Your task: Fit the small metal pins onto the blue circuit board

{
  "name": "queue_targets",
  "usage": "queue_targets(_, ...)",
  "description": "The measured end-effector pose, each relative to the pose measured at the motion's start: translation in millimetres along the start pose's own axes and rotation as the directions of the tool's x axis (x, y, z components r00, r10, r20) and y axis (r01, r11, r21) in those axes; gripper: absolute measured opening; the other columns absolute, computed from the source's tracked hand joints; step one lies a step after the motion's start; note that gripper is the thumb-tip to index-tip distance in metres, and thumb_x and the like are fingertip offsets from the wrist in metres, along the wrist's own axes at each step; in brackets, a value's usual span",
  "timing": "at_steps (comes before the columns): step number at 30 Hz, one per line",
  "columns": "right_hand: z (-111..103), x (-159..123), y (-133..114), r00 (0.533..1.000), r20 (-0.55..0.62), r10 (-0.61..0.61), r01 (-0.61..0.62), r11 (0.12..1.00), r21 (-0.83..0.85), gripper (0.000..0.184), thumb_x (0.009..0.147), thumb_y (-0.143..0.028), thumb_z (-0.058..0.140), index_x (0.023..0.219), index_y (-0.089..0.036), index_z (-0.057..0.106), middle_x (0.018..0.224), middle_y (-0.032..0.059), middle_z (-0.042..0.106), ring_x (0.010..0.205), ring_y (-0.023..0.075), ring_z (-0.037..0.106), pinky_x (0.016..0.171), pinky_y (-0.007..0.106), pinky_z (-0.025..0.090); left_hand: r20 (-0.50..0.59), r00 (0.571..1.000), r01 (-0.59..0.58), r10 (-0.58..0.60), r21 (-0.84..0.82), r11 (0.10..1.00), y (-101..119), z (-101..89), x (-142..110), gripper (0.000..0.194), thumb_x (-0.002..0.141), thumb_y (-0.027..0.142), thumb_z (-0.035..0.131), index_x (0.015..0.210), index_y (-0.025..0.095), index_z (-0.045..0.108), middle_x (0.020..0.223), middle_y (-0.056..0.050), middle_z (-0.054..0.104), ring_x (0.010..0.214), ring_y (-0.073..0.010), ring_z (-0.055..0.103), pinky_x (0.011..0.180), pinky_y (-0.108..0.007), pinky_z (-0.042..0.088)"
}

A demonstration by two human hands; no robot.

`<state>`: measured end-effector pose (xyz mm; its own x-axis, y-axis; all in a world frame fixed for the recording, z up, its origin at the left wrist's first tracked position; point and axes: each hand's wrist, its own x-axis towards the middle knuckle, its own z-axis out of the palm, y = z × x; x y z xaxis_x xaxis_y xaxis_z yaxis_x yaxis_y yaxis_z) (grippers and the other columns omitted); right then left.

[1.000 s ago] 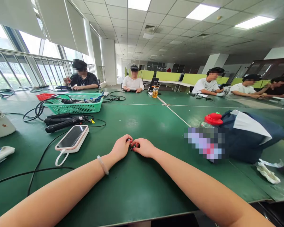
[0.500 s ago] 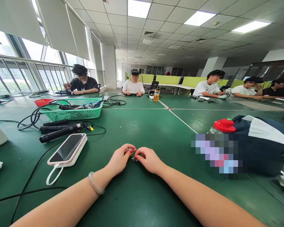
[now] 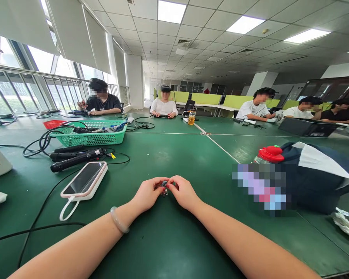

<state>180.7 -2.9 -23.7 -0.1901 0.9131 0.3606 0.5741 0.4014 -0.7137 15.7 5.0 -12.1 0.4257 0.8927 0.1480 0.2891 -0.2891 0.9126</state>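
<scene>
At the middle of the green table point(image 3: 151, 244), my left hand point(image 3: 147, 193) and my right hand point(image 3: 184, 192) meet, their fingers closed in a pinch. Between the fingertips is a small dark bluish piece point(image 3: 164, 183), too small to name. Shiny metal bits point(image 3: 165, 192) show just below it; whether they are joined to it I cannot tell. The fingers partly cover both. A pale bangle point(image 3: 119, 221) circles my left wrist.
To the left lie a phone point(image 3: 85, 179) with a white cable, black rod-shaped tools point(image 3: 75, 161) and a green basket point(image 3: 90, 137) of tools. On the right stand a red-lidded bottle point(image 3: 270, 154) and a dark bag point(image 3: 317, 182). Several people sit around the table.
My hands have drawn closer together, and the dark bluish piece now shows between the fingertips. A black box has come into view at the far right.
</scene>
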Motion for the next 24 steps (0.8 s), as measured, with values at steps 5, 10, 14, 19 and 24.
queue_targets(5,-0.5,-1.4,-1.1,1.0,-0.026,-0.017,0.017,1.0,-0.02,0.012,0.083,-0.026,0.049,0.077,-0.019,0.058,0.077,0.0003,0.057,0.063,0.0118,0.048,0.063,0.025,0.039,0.023,1.0,0.021,-0.019,-0.097,0.995,-5.3,-0.3,0.5,0.036,0.074,0.026,0.055,0.109,0.019,0.059,0.083,-0.003,0.067,0.074,-0.0152,0.062,0.074,-0.03,0.051)
queue_targets(10,-0.9,-2.1,-2.7,0.999,-0.034,-0.023,0.022,0.999,-0.027,0.013,0.084,-0.026,0.048,0.078,-0.02,0.058,0.079,0.0007,0.057,0.064,0.0121,0.048,0.063,0.025,0.039,0.005,1.0,0.015,-0.015,-0.038,0.999,-4.5,-1.7,-0.5,0.039,0.071,0.026,0.06,0.109,0.019,0.06,0.075,-0.001,0.065,0.072,-0.0147,0.062,0.074,-0.028,0.049)
queue_targets(14,-1.0,-2.9,-4.3,0.999,-0.039,-0.027,0.026,0.999,-0.036,0.011,0.083,-0.025,0.049,0.076,-0.02,0.056,0.077,-0.0007,0.056,0.063,0.0113,0.048,0.062,0.024,0.038,0.001,1.0,0.013,-0.013,0.016,1.0,-3.6,-2.9,-0.5,0.046,0.071,0.025,0.059,0.116,0.021,0.057,0.072,0.001,0.063,0.071,-0.0144,0.06,0.074,-0.028,0.047)
queue_targets(19,0.8,-2.5,-4.1,0.997,-0.028,-0.068,0.066,0.995,-0.069,0.009,0.083,-0.023,0.05,0.078,-0.02,0.056,0.08,-0.0002,0.057,0.066,0.0117,0.05,0.064,0.024,0.039,0.015,1.0,0.023,-0.023,-0.01,1.0,-1.7,-4.0,-0.6,0.051,0.07,0.024,0.059,0.121,0.02,0.054,0.066,0.003,0.057,0.066,-0.0125,0.055,0.072,-0.027,0.046)
queue_targets(24,1.0,-1.4,-2.4,0.994,0.043,-0.097,0.101,0.988,-0.114,0.008,0.083,-0.022,0.049,0.079,-0.019,0.056,0.079,0.0003,0.058,0.067,0.0121,0.05,0.064,0.024,0.039,0.072,0.996,0.049,-0.044,-0.067,0.997,-1.3,-4.3,0.2,0.054,0.07,0.024,0.059,0.123,0.017,0.051,0.065,0.003,0.056,0.064,-0.0118,0.054,0.07,-0.027,0.046)
